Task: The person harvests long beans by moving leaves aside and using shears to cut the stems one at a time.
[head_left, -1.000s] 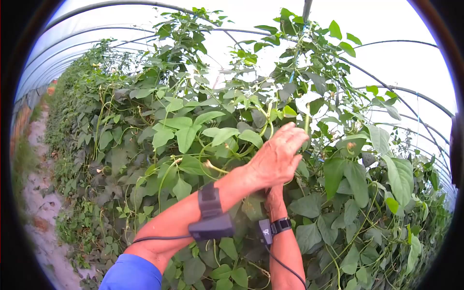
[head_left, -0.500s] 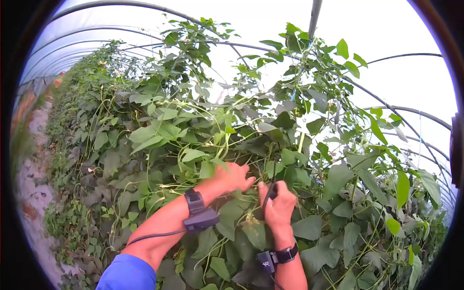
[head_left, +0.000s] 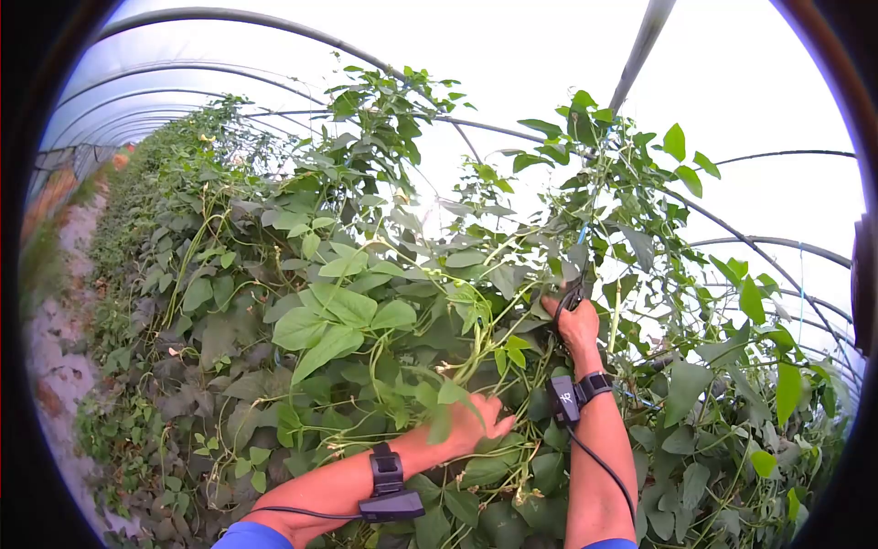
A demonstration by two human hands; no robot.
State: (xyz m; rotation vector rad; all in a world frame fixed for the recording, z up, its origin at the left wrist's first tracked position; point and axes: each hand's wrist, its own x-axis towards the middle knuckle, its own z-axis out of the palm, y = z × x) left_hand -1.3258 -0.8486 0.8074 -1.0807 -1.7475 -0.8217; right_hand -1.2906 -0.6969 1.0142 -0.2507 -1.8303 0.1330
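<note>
My right hand [head_left: 580,328] is raised among the vines right of centre, its fingers closed around the black looped handles of scissors [head_left: 569,300]. The scissors' blades are lost among dark leaves. Lower and to the left, my left hand [head_left: 474,423] reaches into the foliage below a bunch of pale green stems [head_left: 476,352]. Its thumb and forefinger are apart, and leaves cover part of the hand. A cluster of broad light green leaves [head_left: 338,316] hangs up and left of this hand. Each wrist wears a black strap with a small box and a cable.
A dense row of climbing bean-like plants [head_left: 210,302] runs away to the far left. Beside it lies a pale ground strip [head_left: 69,320]. Curved tunnel hoops [head_left: 247,23] arch overhead, and a straight pole [head_left: 640,55] slants down behind the vines.
My right hand has moved up and right with the scissors, deeper into the upper vines. The left hand has dropped lower. The view has shifted slightly, so the plants sit lower and further right.
</note>
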